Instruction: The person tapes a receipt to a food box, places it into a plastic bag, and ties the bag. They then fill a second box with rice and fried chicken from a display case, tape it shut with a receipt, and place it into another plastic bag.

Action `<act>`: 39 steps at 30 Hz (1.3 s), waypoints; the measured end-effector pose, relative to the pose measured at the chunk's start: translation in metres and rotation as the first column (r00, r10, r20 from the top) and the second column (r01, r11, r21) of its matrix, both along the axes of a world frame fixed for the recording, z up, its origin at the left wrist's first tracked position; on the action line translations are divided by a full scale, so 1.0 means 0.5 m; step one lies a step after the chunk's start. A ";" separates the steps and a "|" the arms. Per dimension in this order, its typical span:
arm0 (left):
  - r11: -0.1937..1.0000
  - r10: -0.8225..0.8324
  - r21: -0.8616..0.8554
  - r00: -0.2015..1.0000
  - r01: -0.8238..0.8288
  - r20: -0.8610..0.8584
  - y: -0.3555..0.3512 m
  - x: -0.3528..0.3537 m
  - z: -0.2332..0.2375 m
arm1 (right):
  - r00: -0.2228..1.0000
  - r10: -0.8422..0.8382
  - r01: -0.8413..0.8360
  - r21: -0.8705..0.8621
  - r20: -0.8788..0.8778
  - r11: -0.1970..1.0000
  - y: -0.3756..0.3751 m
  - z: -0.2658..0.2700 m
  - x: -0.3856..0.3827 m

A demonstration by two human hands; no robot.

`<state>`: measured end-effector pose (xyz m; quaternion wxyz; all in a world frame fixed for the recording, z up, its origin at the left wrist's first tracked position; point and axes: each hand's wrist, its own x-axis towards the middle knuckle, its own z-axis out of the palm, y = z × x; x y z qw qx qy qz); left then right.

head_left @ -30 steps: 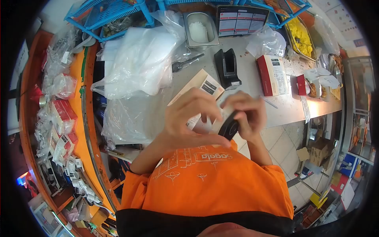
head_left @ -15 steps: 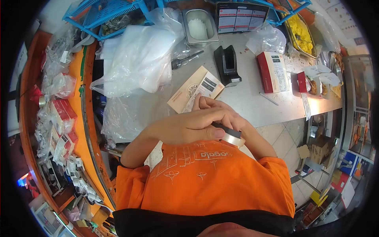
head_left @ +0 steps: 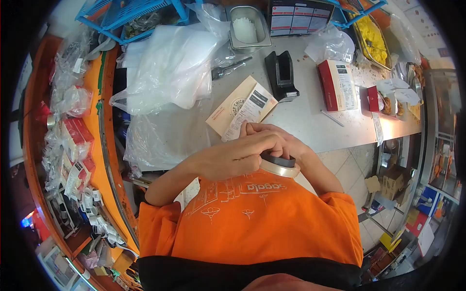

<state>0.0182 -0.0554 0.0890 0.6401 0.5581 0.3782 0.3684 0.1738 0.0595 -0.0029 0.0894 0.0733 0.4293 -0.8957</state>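
A roll of clear tape (head_left: 287, 171) with a dark core is in my hands, close in front of my orange shirt. My left hand (head_left: 235, 156) is closed at the roll, its fingers curled over the upper side of the core. My right hand (head_left: 297, 146) lies behind it, partly covered, with bent fingers around the roll's far side. Just beyond my fingers, a cream carton (head_left: 224, 115) lies on the metal table with a printed receipt (head_left: 252, 106) on it. The black tape dispenser (head_left: 281, 76) stands behind the carton, with no roll in it.
Plastic bags (head_left: 170, 68) cover the table's left side. At the back are a metal container of white grains (head_left: 244, 30) and a tablet (head_left: 301, 17). A red-and-cream box (head_left: 337, 86), a pen (head_left: 332, 118) and a tray of yellow stuff (head_left: 372, 41) are on the right.
The tape roll has tipped so that more of its side and core shows. My left hand has turned over it, its thumb now tucked out of sight.
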 end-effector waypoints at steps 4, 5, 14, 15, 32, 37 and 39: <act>0.998 0.025 0.062 0.998 -0.028 0.052 -0.009 0.007 -0.028 | 0.995 -0.082 0.087 -0.104 0.048 0.991 -0.009 0.022 0.001; 0.998 0.026 0.061 0.998 -0.029 0.052 -0.011 0.009 -0.033 | 0.996 -0.081 0.086 -0.105 0.048 0.991 -0.010 0.016 0.006; 0.989 0.117 0.076 0.985 -0.127 0.129 0.000 0.031 -0.019 | 0.988 -0.129 0.110 0.195 0.083 0.975 0.004 0.112 0.007; 0.994 0.102 0.027 0.986 -0.107 0.135 0.001 0.032 -0.016 | 0.985 -0.143 0.122 0.193 0.099 0.974 0.002 0.120 0.008; 0.794 0.558 0.036 0.752 -0.606 0.351 0.013 0.056 -0.069 | 0.892 -0.447 0.425 0.210 0.070 0.880 -0.005 0.096 0.076; 0.567 0.790 0.559 0.592 -0.606 -0.160 0.009 0.050 -0.033 | 0.702 -0.698 0.677 0.439 -0.144 0.590 0.005 0.135 0.086; 0.581 0.794 0.552 0.563 -0.598 -0.226 0.013 0.050 -0.029 | 0.658 -0.727 0.696 0.526 -0.194 0.490 0.010 0.149 0.086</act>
